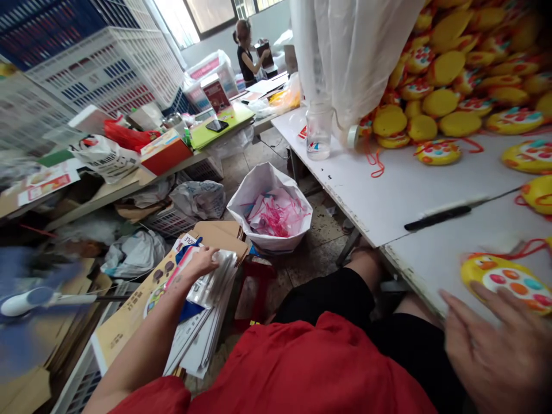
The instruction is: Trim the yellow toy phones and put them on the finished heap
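Note:
On the left, my left hand [200, 263] reaches down to a stack of clear plastic bags [209, 287] lying on white papers and printed cardboard; its fingers are bent and closed on the top bags. To the right, my right hand [495, 345] is slightly blurred, with its fingers stretched out over the table edge. Its fingertips touch or nearly touch a yellow duck-shaped toy [511, 279] with coloured dots and a red cord. The toy lies dots-up on the white table [357, 195].
A large pile of yellow toys [448, 98] covers the table's far right. A black pen-like tool [437, 218] and a clear jar [319, 132] stand out on it. A white sack [269, 207] holds pink scraps. A blurred blue fan [38, 299] is at left. Another person [248, 57] works far back.

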Demonstrator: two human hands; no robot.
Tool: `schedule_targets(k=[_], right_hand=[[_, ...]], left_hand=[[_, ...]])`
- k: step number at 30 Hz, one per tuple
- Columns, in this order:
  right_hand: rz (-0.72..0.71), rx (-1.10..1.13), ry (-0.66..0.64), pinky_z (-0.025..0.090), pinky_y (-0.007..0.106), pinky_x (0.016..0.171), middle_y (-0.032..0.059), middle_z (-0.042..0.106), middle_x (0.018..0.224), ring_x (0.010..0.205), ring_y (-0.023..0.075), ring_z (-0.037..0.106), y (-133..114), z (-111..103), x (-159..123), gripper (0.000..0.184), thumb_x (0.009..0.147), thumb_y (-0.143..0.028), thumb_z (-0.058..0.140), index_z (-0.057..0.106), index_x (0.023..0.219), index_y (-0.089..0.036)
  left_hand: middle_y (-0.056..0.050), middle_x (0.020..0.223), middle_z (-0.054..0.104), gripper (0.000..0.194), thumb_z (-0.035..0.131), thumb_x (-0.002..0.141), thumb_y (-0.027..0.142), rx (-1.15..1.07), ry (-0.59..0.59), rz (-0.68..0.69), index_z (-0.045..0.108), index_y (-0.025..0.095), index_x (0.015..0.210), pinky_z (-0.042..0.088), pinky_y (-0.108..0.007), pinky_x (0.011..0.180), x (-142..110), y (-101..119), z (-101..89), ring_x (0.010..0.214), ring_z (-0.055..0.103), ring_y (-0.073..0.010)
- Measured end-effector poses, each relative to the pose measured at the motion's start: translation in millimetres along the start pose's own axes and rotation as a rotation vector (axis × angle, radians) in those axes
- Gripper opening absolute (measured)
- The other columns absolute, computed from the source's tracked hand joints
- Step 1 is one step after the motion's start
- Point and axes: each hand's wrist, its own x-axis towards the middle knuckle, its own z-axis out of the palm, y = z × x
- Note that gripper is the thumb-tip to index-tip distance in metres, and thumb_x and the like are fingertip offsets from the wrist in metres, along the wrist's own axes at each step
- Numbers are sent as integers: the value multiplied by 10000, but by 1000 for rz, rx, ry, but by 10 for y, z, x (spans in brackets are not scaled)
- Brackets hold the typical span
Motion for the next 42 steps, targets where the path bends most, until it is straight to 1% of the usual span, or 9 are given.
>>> schedule_targets(k=[4,10,20,25,28,31,33,36,42], right_hand=[[-176,219,-111,412,543,1055,59,476,1427,1297,339,462,-588,123,201,578,850,-86,585,514,1356,-357],[-184,635,-331,459,463,1018,97,603,1247,1209,250,535,-1073,480,408,299,915,-141,485,661,1134,-242],[-5,1155,-1175,501,321,924,89,707,1109,1009,185,658,-2362,1619,810,338,828,-105,526,663,1136,-131],[200,1199,-1557,540,228,723,62,723,992,812,138,689,-3173,2177,803,410,835,-105,533,575,1243,-97],[249,1166,-1690,538,200,589,18,718,778,629,122,674,-3511,2370,747,299,816,-119,574,625,1111,-102],[265,1082,-1752,501,192,448,3,672,599,472,125,622,-3696,2516,665,106,809,-222,630,642,822,-117],[289,1004,-1723,466,185,395,19,665,579,435,117,594,-3755,2607,609,234,853,-304,587,596,688,-138],[301,907,-1645,443,184,384,33,676,603,432,112,581,-3789,2713,565,300,881,-300,511,568,624,-157],[203,727,-1481,485,225,551,62,673,595,636,193,661,-3771,2743,674,180,744,-232,565,639,600,-154]], left_hand=[[-159,1072,676,467,591,594,206,-36,-17,-13,639,159,1057,464,-371,871,-25,60,0,994,635,-315],[-144,1053,690,432,513,590,108,-230,99,-47,618,153,1007,453,-335,885,-140,29,-34,1023,627,-291],[-80,967,634,552,520,679,215,-698,352,-250,472,129,1222,524,-255,581,-409,-311,192,666,625,-145],[-8,834,533,535,630,653,284,-1060,442,-294,476,152,1148,533,-250,537,-459,-360,298,630,591,-122],[19,817,518,594,719,601,301,-1263,411,-259,473,170,1125,541,-262,536,-469,-331,291,616,586,-118],[4,828,589,572,714,668,361,-1269,310,-170,462,175,1147,551,-299,610,-509,-314,279,646,623,-143],[-17,825,638,454,627,782,409,-1147,291,-118,480,182,1147,530,-306,657,-563,-325,292,694,646,-168],[-40,819,671,270,487,897,418,-788,318,-23,562,191,1024,483,-317,703,-672,-351,339,757,645,-197],[-43,797,653,235,456,930,365,-178,320,255,588,201,826,375,-377,861,-831,-310,360,832,589,-218]])
